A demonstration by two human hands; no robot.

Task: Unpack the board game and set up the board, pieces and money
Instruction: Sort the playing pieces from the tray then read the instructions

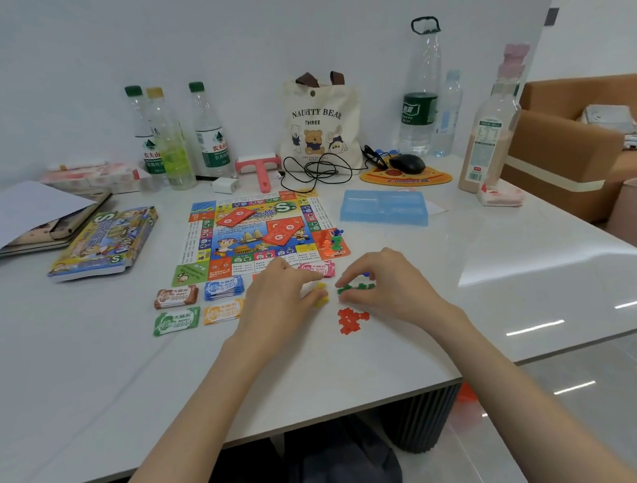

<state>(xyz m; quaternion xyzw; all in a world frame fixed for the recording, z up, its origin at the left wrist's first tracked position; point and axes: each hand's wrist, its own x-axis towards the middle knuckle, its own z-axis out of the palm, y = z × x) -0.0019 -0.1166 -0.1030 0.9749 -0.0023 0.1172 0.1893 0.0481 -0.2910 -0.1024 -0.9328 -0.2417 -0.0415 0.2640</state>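
Left hand (275,295) curled on yellow pieces (319,293), right hand (382,285) pinched green pieces (353,287), red pile (350,319) toward table (90,377) front edge, likely sorting by colour; board (255,235) sat mid-table, money (199,303) lined along its near edge.

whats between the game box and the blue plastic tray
The game board lies flat between the game box and the blue tray in the head view.

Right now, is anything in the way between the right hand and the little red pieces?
Nothing visible does. The red pieces lie on the table just nearer the person than the right hand, which pinches the green pieces.
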